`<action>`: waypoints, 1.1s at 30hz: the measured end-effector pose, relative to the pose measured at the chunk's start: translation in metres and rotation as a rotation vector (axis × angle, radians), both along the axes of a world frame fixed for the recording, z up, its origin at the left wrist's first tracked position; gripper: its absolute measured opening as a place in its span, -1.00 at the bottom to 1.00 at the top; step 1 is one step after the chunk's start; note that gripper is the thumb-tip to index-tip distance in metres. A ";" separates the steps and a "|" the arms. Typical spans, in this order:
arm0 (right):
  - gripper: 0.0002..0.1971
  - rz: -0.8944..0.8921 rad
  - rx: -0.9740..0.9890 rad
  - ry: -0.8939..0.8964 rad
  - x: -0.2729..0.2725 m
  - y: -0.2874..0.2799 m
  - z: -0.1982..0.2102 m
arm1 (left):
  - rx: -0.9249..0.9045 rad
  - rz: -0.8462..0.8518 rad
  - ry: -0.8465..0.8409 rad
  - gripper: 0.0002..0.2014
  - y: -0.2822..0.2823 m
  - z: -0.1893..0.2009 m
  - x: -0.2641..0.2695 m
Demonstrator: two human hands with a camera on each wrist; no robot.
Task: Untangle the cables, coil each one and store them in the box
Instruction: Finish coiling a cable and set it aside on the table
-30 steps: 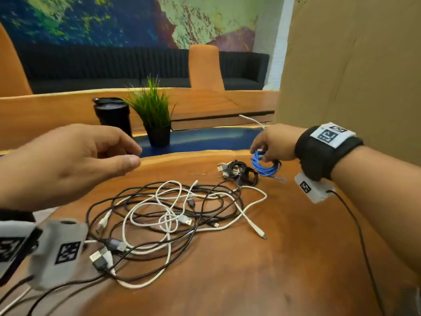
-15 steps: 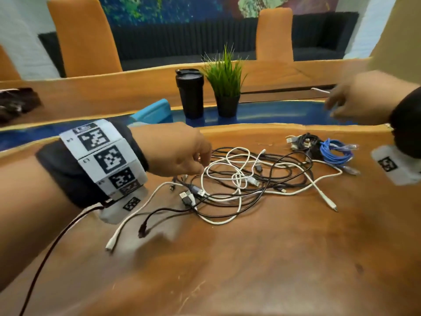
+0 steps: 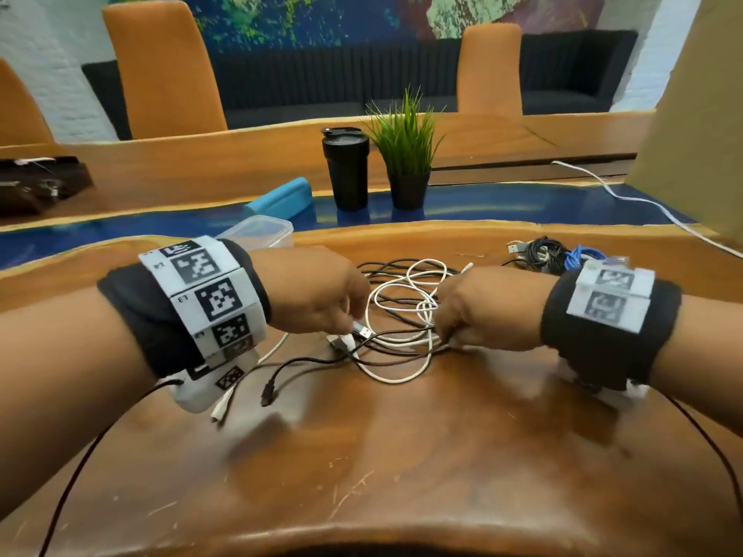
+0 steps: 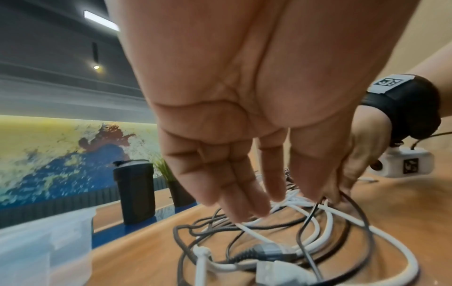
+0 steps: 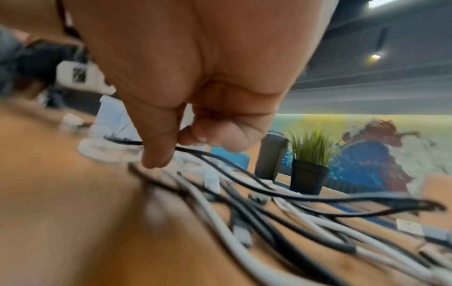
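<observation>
A tangle of white and black cables (image 3: 396, 357) lies on the wooden table (image 3: 402, 456) between my two hands. My left hand (image 3: 321, 303) hangs over its left side with fingers (image 4: 234, 189) straight, the tips just above or touching the strands (image 4: 325, 228), holding nothing. My right hand (image 3: 470, 319) is at the right side of the tangle and pinches a thin black cable (image 5: 220, 160) between thumb and curled fingers (image 5: 215, 135). A coiled black cable (image 3: 540, 253) and a coiled blue cable (image 3: 579, 257) lie at the back right. The clear plastic box (image 3: 263, 231) stands behind my left wrist.
A black cup (image 3: 346, 166) and a potted plant (image 3: 407, 154) stand behind the tangle, with a blue case (image 3: 281, 197) to their left. Cardboard (image 3: 691, 114) rises at the right, and a white cord (image 3: 627, 197) runs past it. Orange chairs line the far side.
My right hand let go of the blue coil at the back right, came to the tangle and took a black cable. My left hand lowered onto the tangle's left side.
</observation>
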State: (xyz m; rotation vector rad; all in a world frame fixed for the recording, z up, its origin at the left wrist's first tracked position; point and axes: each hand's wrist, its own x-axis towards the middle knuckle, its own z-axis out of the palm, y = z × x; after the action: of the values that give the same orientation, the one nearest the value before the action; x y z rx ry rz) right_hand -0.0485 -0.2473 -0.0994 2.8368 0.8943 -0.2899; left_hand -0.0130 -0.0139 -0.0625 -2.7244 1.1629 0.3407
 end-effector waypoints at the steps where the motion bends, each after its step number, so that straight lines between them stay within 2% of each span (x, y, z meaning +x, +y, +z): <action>1: -0.82 -0.033 0.097 -0.022 0.001 -0.002 0.008 | -0.052 0.011 0.036 -0.74 0.002 0.000 0.001; 3: -0.86 -0.129 0.386 -0.110 0.004 -0.007 0.031 | -0.173 0.022 0.102 -0.67 0.004 0.002 0.005; 5: -0.89 -0.225 0.660 -0.193 0.007 -0.011 0.056 | -0.333 0.047 0.161 -0.77 0.003 0.006 0.008; 7: -0.88 -0.284 0.861 -0.265 0.010 -0.013 0.081 | -0.578 0.112 0.196 -0.83 0.003 0.017 0.012; 11: -0.81 -0.366 1.084 -0.318 0.017 -0.018 0.115 | -1.061 0.237 0.429 -0.80 0.012 0.046 0.021; 14: -0.82 -0.388 1.147 -0.283 0.024 -0.022 0.131 | -1.270 0.268 0.557 -0.75 0.012 0.067 0.020; 16: -0.85 -0.386 1.185 -0.274 0.028 -0.024 0.137 | -1.332 0.319 0.685 -0.62 0.009 0.077 0.019; 18: -0.88 -0.386 1.217 -0.272 0.029 -0.024 0.142 | -1.309 0.350 0.820 -0.46 0.006 0.087 0.014; 21: -0.92 -0.350 1.207 -0.289 0.024 -0.018 0.146 | -1.289 0.352 0.928 -0.38 0.004 0.095 0.004; 29: -0.90 -0.352 1.237 -0.273 0.005 -0.008 0.157 | -1.313 0.306 0.922 -0.49 0.004 0.118 -0.015; 33: -0.88 -0.319 1.290 -0.220 -0.002 -0.003 0.162 | -1.347 0.270 0.845 -0.64 0.002 0.122 -0.019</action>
State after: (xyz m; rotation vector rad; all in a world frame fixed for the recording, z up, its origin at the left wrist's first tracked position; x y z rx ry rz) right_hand -0.0505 -0.2504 0.0630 4.0084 0.6846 0.8965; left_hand -0.0316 -0.0120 0.0590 -4.1243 1.5573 1.1999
